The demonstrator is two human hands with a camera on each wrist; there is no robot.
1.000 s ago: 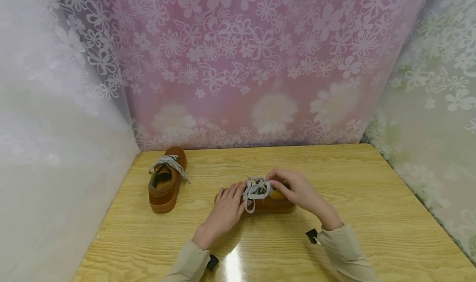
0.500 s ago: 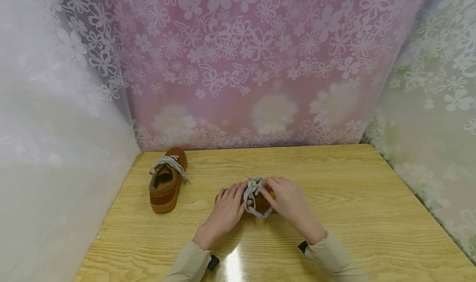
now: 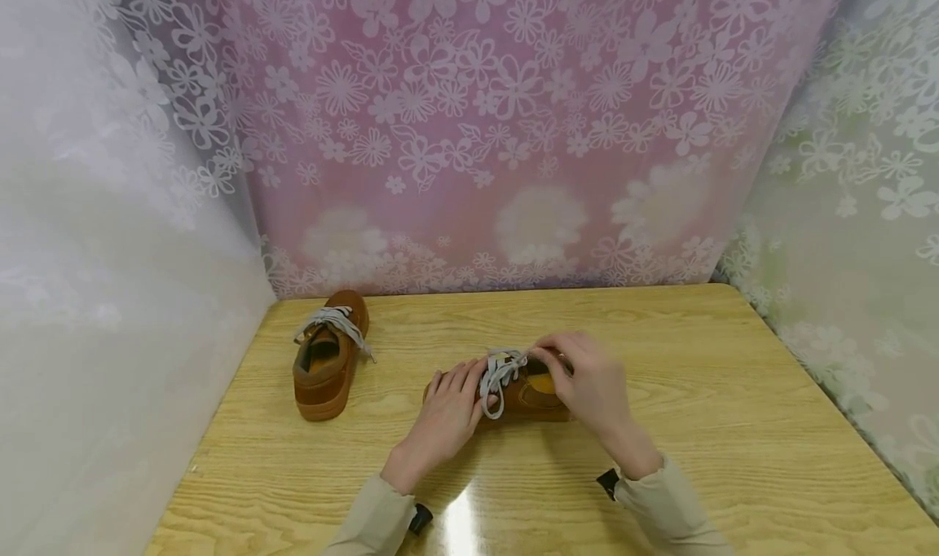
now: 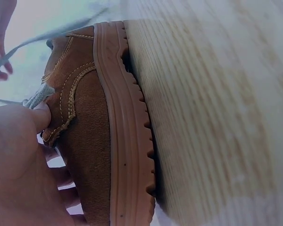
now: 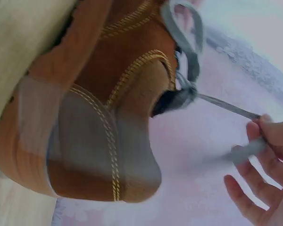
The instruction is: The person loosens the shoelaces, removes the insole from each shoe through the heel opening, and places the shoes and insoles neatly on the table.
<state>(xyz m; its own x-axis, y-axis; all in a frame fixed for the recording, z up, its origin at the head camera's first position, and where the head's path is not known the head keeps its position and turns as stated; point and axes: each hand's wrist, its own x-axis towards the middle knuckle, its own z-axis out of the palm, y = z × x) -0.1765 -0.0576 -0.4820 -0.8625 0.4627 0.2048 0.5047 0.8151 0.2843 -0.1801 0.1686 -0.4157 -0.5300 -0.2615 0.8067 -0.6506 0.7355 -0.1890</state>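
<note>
A brown suede shoe (image 3: 524, 403) lies sideways at mid-table, toe to the left. My left hand (image 3: 443, 413) holds its front part, fingers over the top; the thumb (image 4: 41, 115) touches a bit of grey lace by the stitched edge. Between thumb and fingers, my right hand (image 3: 597, 385) pinches the lace end (image 5: 228, 106), drawn straight from the knot (image 5: 191, 89) above the shoe's opening. One lace loop (image 3: 493, 406) hangs on the near side of the shoe. A blurred tail of lace (image 5: 226, 157) trails by my right fingers.
Toward the table's back left stands a matching brown shoe (image 3: 323, 381) with its grey laces tied. The wooden table (image 3: 697, 360) meets a pink flowered curtain (image 3: 469, 173) behind, with pale flowered sheets at both sides.
My right hand moved in toward the knot, then back out to the right with the lace. The lace loop on the right has come undone; one loop remains. My left hand stayed put.
</note>
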